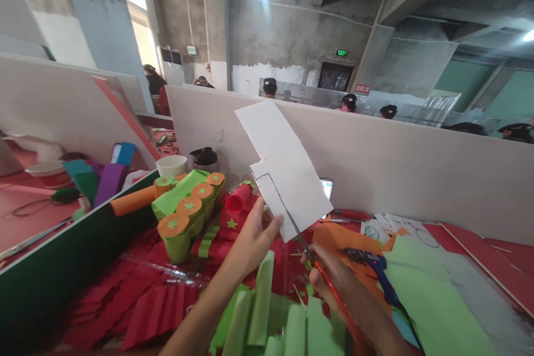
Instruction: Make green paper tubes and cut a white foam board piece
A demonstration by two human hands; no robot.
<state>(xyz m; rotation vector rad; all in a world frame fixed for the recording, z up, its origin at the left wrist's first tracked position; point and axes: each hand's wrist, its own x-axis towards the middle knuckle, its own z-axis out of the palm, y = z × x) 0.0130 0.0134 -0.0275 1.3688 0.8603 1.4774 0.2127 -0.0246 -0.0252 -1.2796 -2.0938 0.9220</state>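
Note:
My left hand (pixel 256 236) pinches the lower left edge of a sheet of white paper (pixel 287 161), held up in front of me. A dark line with a step in it is drawn along the sheet's left part, and a notch shows on that edge. In my right hand (pixel 334 272) is a pair of scissors (pixel 329 283) with red-orange handles. Their blade lies against the lower part of the sheet, along the drawn line. Below both hands are rolled light green paper tubes (pixel 262 300).
Green paper cylinders with orange star-topped lids (pixel 173 228) stand at left, near folded red paper (pixel 154 311). A blue glue gun (pixel 367 258) lies at right on orange paper, beside light green sheets (pixel 434 295). A white partition (pixel 396 167) stands behind; several people sit beyond it.

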